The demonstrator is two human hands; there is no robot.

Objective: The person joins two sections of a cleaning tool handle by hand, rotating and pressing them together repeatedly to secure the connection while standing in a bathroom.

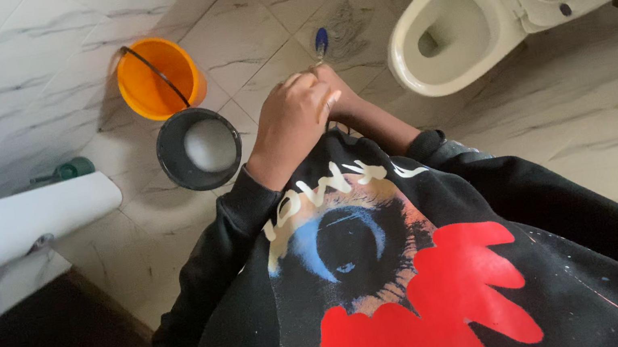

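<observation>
My two hands are pressed together in front of my chest, above a black sweatshirt with a large eye print and red shapes. My left hand lies on top with its fingers curled, and it covers most of my right hand. A thin tool with a blue end sticks up from between the hands, seemingly from my right hand's grip. What the left fingers hold is hidden.
An orange bucket with a dark handle stands on the marble tiled floor. Beside it is a dark grey bucket with whitish contents. An open white toilet is at the upper right, a white basin at left.
</observation>
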